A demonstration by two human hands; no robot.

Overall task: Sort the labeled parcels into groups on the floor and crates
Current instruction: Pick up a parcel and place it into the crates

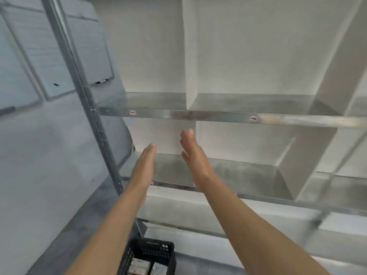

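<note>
We see both bare arms stretched forward and up toward the galvanised metal shelving rack point(218, 116). The left hand point(144, 165) and the right hand point(193, 155) are flat, fingers straight and together, palms turned toward each other with a clear gap between them. Neither grip holds anything; both are spread and empty, near the middle shelf but not visibly touching it.

The shelves we can see carry no parcels. Only small pale stickers sit on the front edges of the shelf lips; they are too small for us to read.

The task's things lie well below the hands. A black perforated plastic crate point(151, 253) stands on the floor at the foot of the rack, between the two forearms in this view. Inside it we make out the small white-and-grey labelled parcels point(148, 267), at least two side by side, with the frame edge cutting off the rest. Their labels are blurred, so we cannot tell the groups apart.

Our judgement: no parcel is in hand, so we are between sort actions. Whether the hands are reaching to, leaving, or gauging the shelf bay we cannot tell.

The next move, as we judge it, calls for lowering a hand to a parcel, reading its label, and choosing its group.

On the grey wall at left hang two whiteboards point(95, 48) with markers on their ledges.
</note>
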